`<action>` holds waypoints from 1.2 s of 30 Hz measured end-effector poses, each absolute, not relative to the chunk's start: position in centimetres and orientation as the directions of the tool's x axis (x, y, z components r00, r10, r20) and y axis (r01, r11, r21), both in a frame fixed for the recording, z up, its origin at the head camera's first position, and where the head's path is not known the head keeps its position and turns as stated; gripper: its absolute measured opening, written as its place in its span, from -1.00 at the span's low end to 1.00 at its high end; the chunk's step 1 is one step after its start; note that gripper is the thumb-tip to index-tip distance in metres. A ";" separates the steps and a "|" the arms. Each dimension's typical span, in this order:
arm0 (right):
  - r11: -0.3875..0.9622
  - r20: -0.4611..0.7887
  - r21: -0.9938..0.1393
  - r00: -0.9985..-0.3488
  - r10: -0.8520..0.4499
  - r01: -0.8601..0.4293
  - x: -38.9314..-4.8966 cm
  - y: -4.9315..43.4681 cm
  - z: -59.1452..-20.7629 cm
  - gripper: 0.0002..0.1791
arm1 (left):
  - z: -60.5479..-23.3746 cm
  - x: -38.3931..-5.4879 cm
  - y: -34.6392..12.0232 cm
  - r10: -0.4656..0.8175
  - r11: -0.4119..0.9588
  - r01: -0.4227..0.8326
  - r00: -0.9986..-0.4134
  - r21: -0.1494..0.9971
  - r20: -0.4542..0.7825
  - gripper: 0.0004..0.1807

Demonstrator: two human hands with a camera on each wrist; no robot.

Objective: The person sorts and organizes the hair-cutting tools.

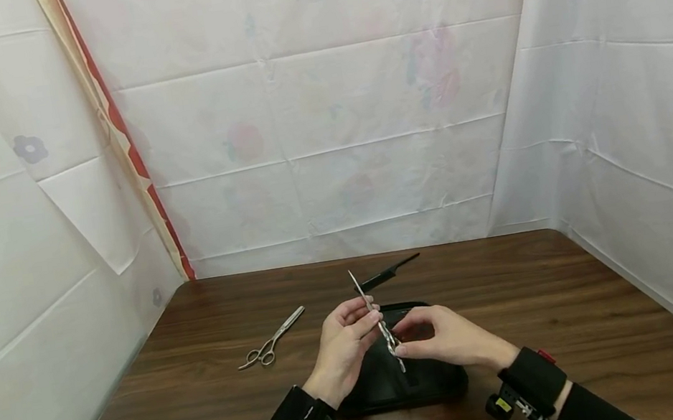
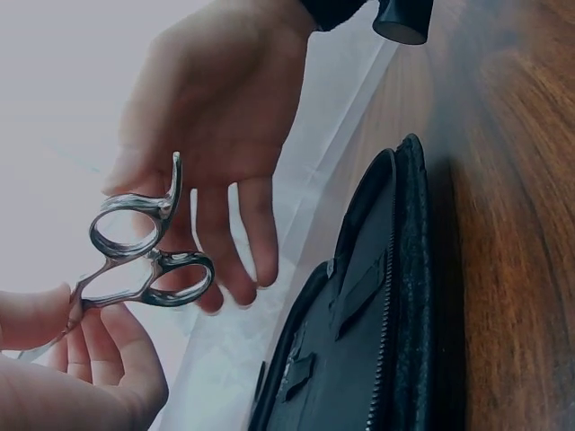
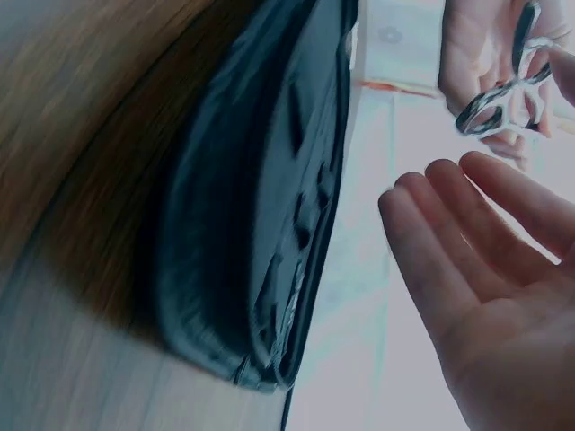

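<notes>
A pair of silver scissors [image 1: 388, 337] is held up above a black zip case [image 1: 431, 388], blades pointing up and away. My left hand [image 1: 346, 345] pinches it near the blades, between thumb and fingers. Close by its ring handles is my right hand [image 1: 450, 338], with thumb and forefinger spread on either side of them. In the right wrist view, the right fingers [image 3: 458, 242] are stretched out and do not wrap the handles [image 3: 505, 106]. Whether the right thumb touches the metal, I cannot tell. Shown close in the left wrist view, the ring handles [image 2: 148, 247] have a curved finger rest.
On the brown wooden table [image 1: 196, 405], a second pair of scissors [image 1: 273, 339] lies to the left. A black comb [image 1: 388, 273] with a thin handle lies behind the case. Elastic loops [image 2: 364, 292] line the case's inside. White sheets [image 1: 322, 110] surround the table.
</notes>
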State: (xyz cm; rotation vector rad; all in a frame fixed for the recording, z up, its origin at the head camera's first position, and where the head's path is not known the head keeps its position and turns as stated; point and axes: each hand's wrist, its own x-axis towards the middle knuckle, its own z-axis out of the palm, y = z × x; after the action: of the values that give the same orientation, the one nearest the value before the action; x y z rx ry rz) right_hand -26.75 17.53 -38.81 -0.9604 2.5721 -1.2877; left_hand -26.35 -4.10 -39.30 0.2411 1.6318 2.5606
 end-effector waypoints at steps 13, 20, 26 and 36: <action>0.605 0.111 -0.611 -0.812 -0.573 -0.510 -27.9 18.8 -39.9 -0.28 | -39.6 -26.6 -4.7 0.146 -0.365 0.019 -0.986 0.931 0.077 -0.66; 0.689 -0.007 -0.545 -0.819 -0.574 -0.478 -27.8 18.9 -40.4 -0.09 | -39.6 -26.7 -4.7 0.155 -0.362 0.032 -0.983 0.932 0.094 -0.64; 0.716 -0.062 -0.522 -0.817 -0.573 -0.463 -27.7 18.9 -40.7 0.01 | -39.6 -26.8 -4.7 0.158 -0.356 0.029 -0.983 0.934 0.091 -0.66; 0.735 -0.080 -0.473 -0.807 -0.585 -0.485 -27.8 18.5 -40.9 0.02 | -39.7 -26.8 -5.0 0.152 -0.330 0.032 -0.985 0.943 0.087 -0.68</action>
State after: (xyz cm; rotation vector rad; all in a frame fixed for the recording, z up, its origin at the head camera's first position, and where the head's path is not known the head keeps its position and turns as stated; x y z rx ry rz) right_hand -27.80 18.46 -40.87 -0.8492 2.7140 -0.6476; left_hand -26.76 -5.02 -39.70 0.2448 1.7729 2.4919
